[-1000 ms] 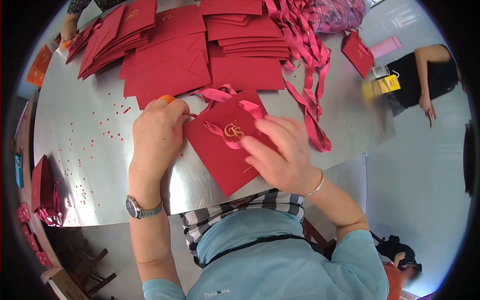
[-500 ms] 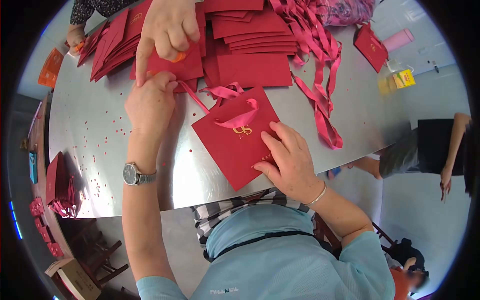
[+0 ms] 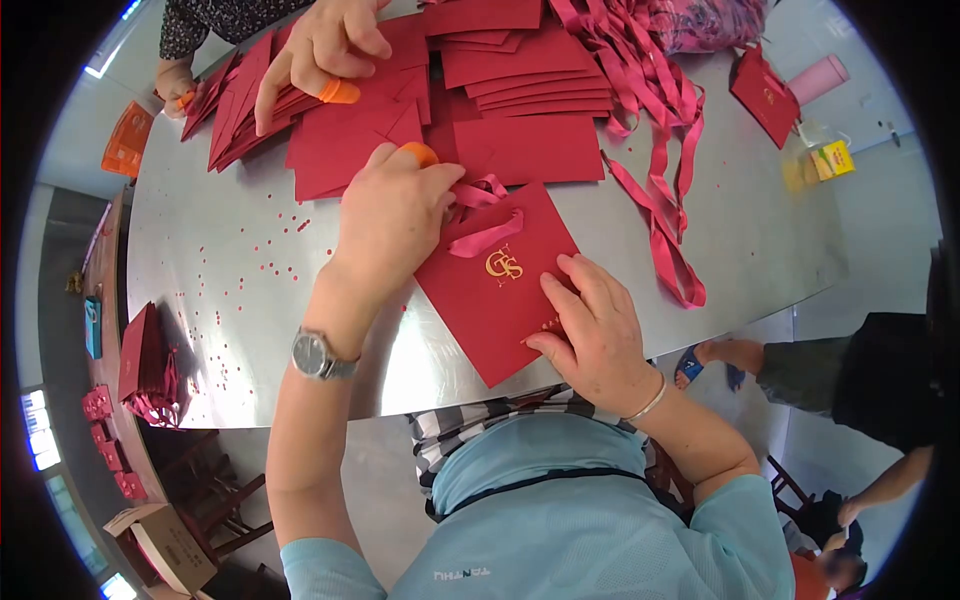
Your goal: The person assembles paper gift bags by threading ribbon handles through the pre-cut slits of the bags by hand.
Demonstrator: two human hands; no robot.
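A red paper gift bag with gold lettering lies tilted on the metal table before me. A pink ribbon handle loops over its face near the top edge. My right hand grips the bag at its right side, thumb and fingertips resting on the front. At the bag's upper left corner is my left hand, its fingers closed at a pink ribbon behind the top edge. One of its fingers wears an orange finger cover. The left fingertips are partly hidden.
Stacked red bags fill the far side. Loose ribbons hang down at right. A co-worker's hand reaches over the stacks. More finished bags stand at the left edge. Red paper dots dot the metal table.
My left hand has moved right, from the ribbon's far end to the bag's top corner. The co-worker's hand has lifted away from it. My right hand stays on the bag.
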